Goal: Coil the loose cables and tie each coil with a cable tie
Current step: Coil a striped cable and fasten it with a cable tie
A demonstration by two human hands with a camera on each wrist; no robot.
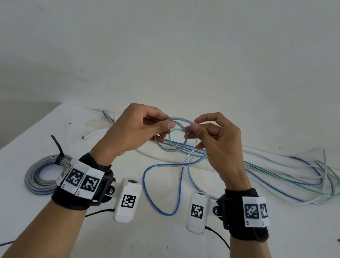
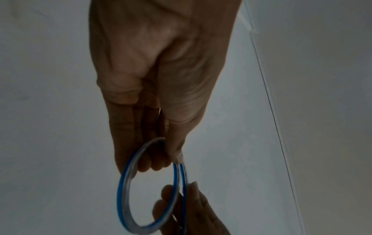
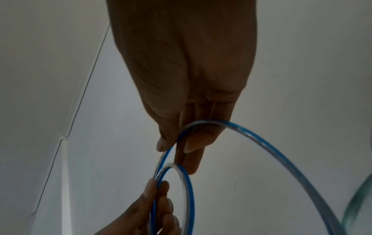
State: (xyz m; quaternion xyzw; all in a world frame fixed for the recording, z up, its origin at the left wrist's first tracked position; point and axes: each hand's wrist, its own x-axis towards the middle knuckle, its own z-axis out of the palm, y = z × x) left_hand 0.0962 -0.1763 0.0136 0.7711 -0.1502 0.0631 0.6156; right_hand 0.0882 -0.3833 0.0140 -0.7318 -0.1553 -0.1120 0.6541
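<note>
Hands work raised above the worktop (image 1: 25,218). Left hand (image 1: 134,131) pinches the left side of a small loop of the blue-striped clear cable (image 1: 170,148) between thumb and fingers; right hand (image 1: 217,139) pinches its right side likewise. Remaining cable length hangs down onto the worktop. Loose cables (image 1: 287,175) lie behind. Finished coil (image 1: 41,175), bound with a black cable tie (image 1: 58,149), rests at left.

I hold a small loop of blue cable (image 1: 171,134) above the table (image 1: 171,247), my left hand (image 1: 134,131) and right hand (image 1: 216,143) pinching its sides. A tied coil (image 1: 41,175) lies at near left, loose cables (image 1: 287,175) at right.
</note>
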